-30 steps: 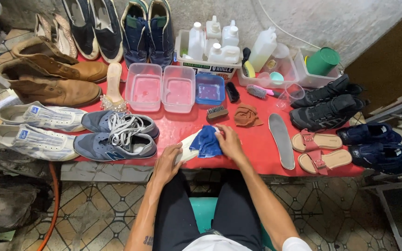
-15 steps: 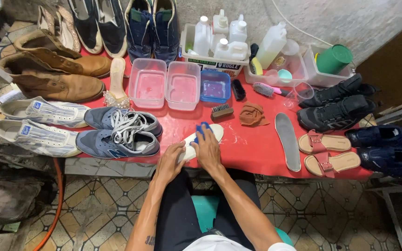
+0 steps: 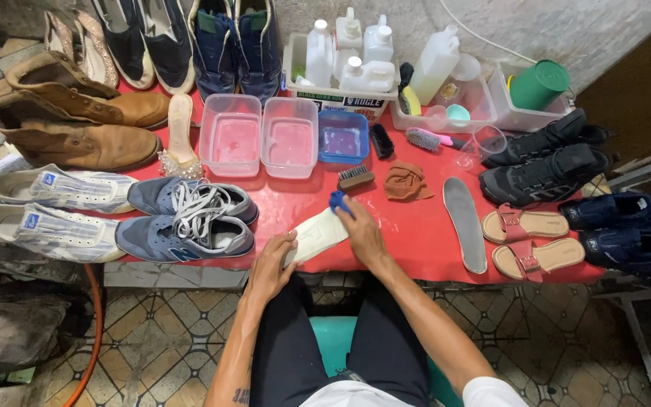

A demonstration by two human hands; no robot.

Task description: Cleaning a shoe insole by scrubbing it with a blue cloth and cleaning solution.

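Head view, left hand point(image 3: 271, 265) fingers pinning white insole point(image 3: 318, 234), right hand point(image 3: 360, 232) fingers clenched on blue cloth point(image 3: 338, 200) atop it

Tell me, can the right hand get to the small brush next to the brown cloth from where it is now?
Probably yes: the small brush lies on open red table just beyond the right hand, nothing between, though that hand holds a blue cloth.
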